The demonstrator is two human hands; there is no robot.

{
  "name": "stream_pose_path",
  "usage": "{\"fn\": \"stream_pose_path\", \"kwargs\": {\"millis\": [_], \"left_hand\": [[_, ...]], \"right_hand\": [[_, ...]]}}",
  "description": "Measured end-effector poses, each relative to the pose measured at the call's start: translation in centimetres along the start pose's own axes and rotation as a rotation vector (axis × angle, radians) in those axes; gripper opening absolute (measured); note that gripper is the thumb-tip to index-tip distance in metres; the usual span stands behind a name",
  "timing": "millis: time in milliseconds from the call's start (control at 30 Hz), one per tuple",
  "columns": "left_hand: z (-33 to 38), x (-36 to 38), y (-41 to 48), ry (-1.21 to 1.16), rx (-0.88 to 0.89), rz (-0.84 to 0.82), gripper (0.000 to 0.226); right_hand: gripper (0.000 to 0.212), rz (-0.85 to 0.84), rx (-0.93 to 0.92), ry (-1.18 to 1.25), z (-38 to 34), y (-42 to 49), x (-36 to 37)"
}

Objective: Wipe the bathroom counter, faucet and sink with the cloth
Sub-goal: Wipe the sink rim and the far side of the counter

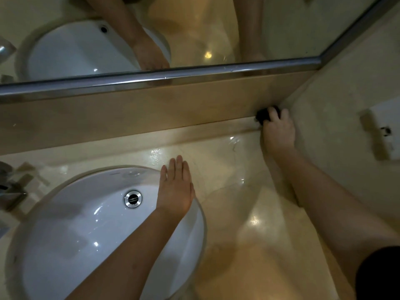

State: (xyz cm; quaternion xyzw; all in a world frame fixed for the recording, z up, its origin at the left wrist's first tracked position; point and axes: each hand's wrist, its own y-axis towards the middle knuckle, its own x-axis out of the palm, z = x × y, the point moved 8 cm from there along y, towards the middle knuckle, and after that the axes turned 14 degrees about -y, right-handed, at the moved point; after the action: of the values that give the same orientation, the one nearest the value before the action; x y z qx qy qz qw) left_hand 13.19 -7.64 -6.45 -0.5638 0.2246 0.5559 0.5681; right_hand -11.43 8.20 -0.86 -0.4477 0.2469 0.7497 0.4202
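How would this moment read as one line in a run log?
phase: wiping counter corner | right hand: grips dark cloth against backsplash | left hand: flat on sink rim

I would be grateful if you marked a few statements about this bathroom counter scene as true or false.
1. The right hand grips the dark cloth at the back corner of the counter. True.
2. The left hand holds the faucet. False: it lies flat with straight fingers at the rim of the sink; the faucet stands untouched at the far left.
3. The cloth covers the drain. False: the drain is bare, and the cloth is well away, against the backsplash.
4. The mirror reflects the sink. True.
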Motion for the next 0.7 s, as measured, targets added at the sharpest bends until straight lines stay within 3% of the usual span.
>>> {"fn": "stream_pose_path", "kwargs": {"millis": [133, 300, 467, 600, 700], "left_hand": [[-0.3, -0.3, -0.4, 0.025, 0.022, -0.028, 0.065], [-0.2, -0.5, -1.9, -0.082, 0.028, -0.037, 0.059], [1.9, -0.9, -3.5, -0.171, 0.112, -0.021, 0.053], [2.9, -1.1, -4.9, -0.268, 0.172, -0.007, 0.053], [2.9, -0.6, -6.4, -0.308, 0.187, -0.002, 0.052]], "right_hand": [[0.029, -0.214, -0.018, -0.096, -0.4, -2.8, 1.1], [0.028, -0.339, 0.025, -0.101, 0.5, -9.0, 2.2], [0.027, -0.227, -0.036, -0.07, 1.4, -8.2, -1.0], [0.024, -0.057, 0.036, -0.048, 3.2, -2.6, -5.1], [0.029, -0.125, 0.068, 0.001, 3.4, -3.2, -5.1]]}}
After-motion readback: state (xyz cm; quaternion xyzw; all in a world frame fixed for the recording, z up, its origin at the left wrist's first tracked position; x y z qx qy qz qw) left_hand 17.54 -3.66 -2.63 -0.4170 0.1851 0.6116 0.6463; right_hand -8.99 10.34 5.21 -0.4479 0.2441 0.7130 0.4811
